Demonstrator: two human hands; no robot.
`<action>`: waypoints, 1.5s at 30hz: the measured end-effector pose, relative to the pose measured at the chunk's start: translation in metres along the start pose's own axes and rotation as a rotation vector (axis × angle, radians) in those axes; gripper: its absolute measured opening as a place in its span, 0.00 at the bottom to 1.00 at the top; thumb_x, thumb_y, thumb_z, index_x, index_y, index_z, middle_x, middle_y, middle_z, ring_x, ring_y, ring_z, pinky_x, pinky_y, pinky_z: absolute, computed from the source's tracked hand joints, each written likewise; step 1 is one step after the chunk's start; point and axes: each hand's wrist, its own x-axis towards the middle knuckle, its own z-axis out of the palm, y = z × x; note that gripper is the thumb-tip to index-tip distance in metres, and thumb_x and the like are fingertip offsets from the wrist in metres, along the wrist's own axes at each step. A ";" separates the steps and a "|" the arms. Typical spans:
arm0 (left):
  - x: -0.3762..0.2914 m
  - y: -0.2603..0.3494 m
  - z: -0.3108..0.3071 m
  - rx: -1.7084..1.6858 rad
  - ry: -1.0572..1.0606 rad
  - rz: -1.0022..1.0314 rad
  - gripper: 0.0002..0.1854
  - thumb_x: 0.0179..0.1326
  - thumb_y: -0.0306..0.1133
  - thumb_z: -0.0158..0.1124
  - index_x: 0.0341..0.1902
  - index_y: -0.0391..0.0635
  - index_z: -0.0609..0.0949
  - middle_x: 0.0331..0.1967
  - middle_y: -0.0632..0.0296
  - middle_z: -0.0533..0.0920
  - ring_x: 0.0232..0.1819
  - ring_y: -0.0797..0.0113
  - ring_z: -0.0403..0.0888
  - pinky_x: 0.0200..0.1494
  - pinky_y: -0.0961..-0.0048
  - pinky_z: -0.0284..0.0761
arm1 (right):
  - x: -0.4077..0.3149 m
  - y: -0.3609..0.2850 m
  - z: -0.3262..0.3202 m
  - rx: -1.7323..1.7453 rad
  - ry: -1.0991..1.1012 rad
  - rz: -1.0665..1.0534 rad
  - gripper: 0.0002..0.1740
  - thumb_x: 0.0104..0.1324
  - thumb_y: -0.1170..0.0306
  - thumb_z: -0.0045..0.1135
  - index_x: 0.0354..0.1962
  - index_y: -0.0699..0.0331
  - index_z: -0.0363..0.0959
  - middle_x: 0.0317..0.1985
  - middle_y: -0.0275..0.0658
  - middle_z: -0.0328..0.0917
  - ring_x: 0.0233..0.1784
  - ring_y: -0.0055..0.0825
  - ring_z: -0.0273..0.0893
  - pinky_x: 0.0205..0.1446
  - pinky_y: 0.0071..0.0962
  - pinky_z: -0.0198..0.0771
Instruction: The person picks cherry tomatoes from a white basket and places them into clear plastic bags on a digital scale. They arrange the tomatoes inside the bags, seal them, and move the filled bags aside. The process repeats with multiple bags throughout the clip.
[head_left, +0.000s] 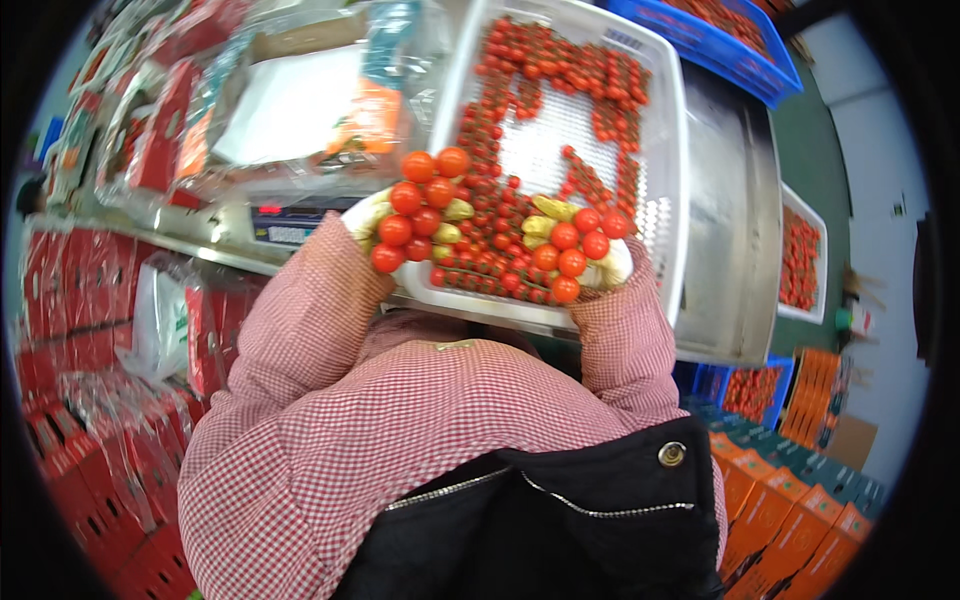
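Observation:
My left hand (369, 217), in a pale glove with yellowed fingertips, holds a truss of red cherry tomatoes (424, 220). A second truss of cherry tomatoes (572, 261) is gripped by my right hand (616, 264), gloved the same way. Both trusses are up over the near part of a white plastic crate (679, 172). Inside that crate, many tomato trusses (566, 56) line the sides and the near end, while its perforated white bottom shows in the middle. The palms are mostly hidden behind the fruit.
Left of the crate lies an open carton (292, 105) wrapped in clear film, beside a scale (289, 225). A blue crate of tomatoes (750, 60) stands at the far right. Red cartons (82, 277) are stacked at left, orange cartons (780, 502) at lower right. The steel table (731, 210) extends right.

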 end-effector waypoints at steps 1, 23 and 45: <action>-0.004 0.003 -0.004 -0.032 -0.045 0.020 0.26 0.57 0.50 0.55 0.54 0.45 0.73 0.44 0.54 0.81 0.35 0.66 0.81 0.33 0.69 0.79 | 0.010 0.005 0.009 -0.041 -0.009 -0.059 0.41 0.54 0.59 0.56 0.60 0.74 0.54 0.53 0.53 0.69 0.54 0.41 0.72 0.56 0.36 0.69; 0.087 0.208 -0.220 1.572 0.425 0.348 0.29 0.55 0.27 0.54 0.63 0.51 0.66 0.44 0.55 0.76 0.38 0.62 0.77 0.39 0.65 0.77 | 0.085 0.081 0.025 -0.080 -0.180 -0.456 0.37 0.57 0.63 0.56 0.60 0.70 0.55 0.59 0.51 0.62 0.58 0.42 0.65 0.58 0.40 0.63; 0.025 -0.032 -0.033 0.157 -0.412 -0.281 0.38 0.62 0.34 0.56 0.70 0.47 0.48 0.54 0.45 0.73 0.54 0.54 0.74 0.57 0.59 0.69 | 0.018 -0.014 0.003 -1.597 0.470 -0.077 0.23 0.61 0.65 0.53 0.53 0.65 0.67 0.50 0.50 0.72 0.52 0.41 0.72 0.56 0.32 0.69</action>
